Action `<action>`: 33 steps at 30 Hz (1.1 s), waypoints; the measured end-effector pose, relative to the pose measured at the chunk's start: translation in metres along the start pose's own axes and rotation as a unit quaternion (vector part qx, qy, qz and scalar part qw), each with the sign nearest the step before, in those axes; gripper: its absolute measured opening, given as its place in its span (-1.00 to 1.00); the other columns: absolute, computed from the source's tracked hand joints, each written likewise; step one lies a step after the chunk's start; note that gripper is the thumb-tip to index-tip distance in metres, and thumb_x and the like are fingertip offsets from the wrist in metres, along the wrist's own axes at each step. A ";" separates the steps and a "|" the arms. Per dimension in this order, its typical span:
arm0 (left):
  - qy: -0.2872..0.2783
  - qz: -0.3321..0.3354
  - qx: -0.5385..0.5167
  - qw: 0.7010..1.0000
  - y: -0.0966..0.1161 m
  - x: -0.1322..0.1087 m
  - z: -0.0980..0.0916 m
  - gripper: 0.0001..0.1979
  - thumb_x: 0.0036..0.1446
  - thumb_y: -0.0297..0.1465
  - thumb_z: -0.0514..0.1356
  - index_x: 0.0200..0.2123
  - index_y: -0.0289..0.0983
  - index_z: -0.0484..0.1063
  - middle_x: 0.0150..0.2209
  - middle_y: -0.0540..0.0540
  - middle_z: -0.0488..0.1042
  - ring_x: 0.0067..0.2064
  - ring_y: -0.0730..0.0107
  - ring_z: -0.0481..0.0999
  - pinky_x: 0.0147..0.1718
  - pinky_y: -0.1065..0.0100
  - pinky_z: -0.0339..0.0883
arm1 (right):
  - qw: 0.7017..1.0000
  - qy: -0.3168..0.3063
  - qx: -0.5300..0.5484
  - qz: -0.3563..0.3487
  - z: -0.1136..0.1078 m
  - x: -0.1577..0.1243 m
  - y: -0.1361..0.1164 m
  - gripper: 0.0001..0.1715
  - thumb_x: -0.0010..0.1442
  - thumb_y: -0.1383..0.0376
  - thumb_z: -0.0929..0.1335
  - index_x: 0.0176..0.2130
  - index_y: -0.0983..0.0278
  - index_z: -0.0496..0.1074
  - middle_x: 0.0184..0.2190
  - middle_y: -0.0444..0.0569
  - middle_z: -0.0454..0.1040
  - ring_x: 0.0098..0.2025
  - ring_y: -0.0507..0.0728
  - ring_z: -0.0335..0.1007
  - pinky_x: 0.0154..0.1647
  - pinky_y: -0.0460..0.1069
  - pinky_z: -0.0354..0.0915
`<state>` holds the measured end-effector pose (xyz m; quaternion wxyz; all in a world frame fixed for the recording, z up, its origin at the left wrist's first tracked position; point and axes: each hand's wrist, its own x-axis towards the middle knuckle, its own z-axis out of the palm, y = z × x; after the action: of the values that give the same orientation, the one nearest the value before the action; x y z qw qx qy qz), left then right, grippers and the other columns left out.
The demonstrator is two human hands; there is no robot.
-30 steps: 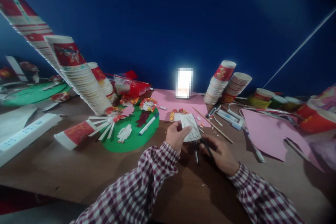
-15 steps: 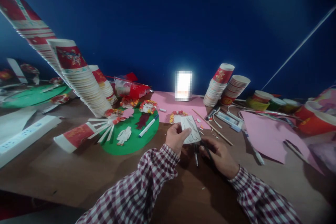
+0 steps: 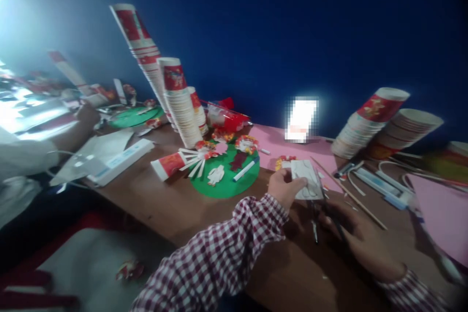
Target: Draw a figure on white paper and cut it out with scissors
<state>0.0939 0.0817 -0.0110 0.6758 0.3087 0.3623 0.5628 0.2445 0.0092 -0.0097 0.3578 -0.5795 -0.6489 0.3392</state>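
Note:
My left hand [image 3: 285, 187] is closed, pinching a small white paper [image 3: 307, 180] between thumb and fingers. Dark curved lines are drawn on the paper. Closed around dark-handled scissors [image 3: 335, 222], my right hand [image 3: 360, 234] is at the paper's lower right. The scissors' slim dark part runs along the paper's right edge; blur hides whether the blades are apart. Below the paper is a pen [image 3: 315, 224] with a shiny tip. A green paper disc [image 3: 204, 187] to the left bears a white paper cutout [image 3: 215, 174], a capped marker [image 3: 246, 169] and small decorated pieces.
Tall paper cup stacks [image 3: 181, 112] lean at the left, and another cup stack [image 3: 369, 122] stands right. Pink paper [image 3: 270, 139] lies behind my hands, beside a wooden stick [image 3: 360, 202]. A power strip [image 3: 122, 161] and another person's arm [image 3: 66, 129] are at the far left.
The view has swung left, so the table things appear farther right and the other person's arm and a seat have come into view. My hands keep hold of the paper and scissors.

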 end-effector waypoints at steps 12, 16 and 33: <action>-0.011 0.001 -0.128 0.992 0.022 -0.017 -0.007 -0.57 -0.47 -0.41 0.40 -0.39 -0.38 0.46 -0.42 -0.09 0.47 -0.42 0.41 0.43 -0.36 0.34 0.29 | 0.996 0.051 -0.056 -0.039 -0.006 0.001 -0.018 -0.52 -0.08 0.03 0.33 -0.18 0.22 0.41 -0.22 0.06 0.53 -0.22 0.27 0.48 -0.28 0.04 0.43; -0.030 -0.017 -0.101 0.994 0.026 -0.039 -0.030 -0.54 -0.48 -0.39 0.42 -0.37 -0.39 0.46 -0.41 -0.11 0.47 -0.42 0.41 0.44 -0.37 0.35 0.30 | 0.990 0.091 -0.103 -0.038 -0.007 0.002 -0.011 -0.57 -0.07 0.01 0.30 -0.25 0.21 0.38 -0.32 0.07 0.54 -0.33 0.26 0.49 -0.38 0.04 0.41; -0.021 -0.029 -0.103 0.994 0.034 -0.091 -0.085 -0.49 -0.47 -0.43 0.43 -0.30 -0.43 0.46 -0.43 -0.14 0.49 -0.47 0.36 0.47 -0.46 0.35 0.33 | 0.956 0.173 -0.233 0.041 -0.004 0.001 -0.003 -0.50 -0.25 -0.18 0.24 -0.53 0.18 0.28 -0.52 0.04 0.49 -0.45 0.28 0.45 -0.48 0.08 0.29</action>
<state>-0.0053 -0.0015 -0.0163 0.7272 0.2387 0.2974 0.5707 0.2465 0.0105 -0.0047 0.3052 -0.7225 -0.6142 0.0872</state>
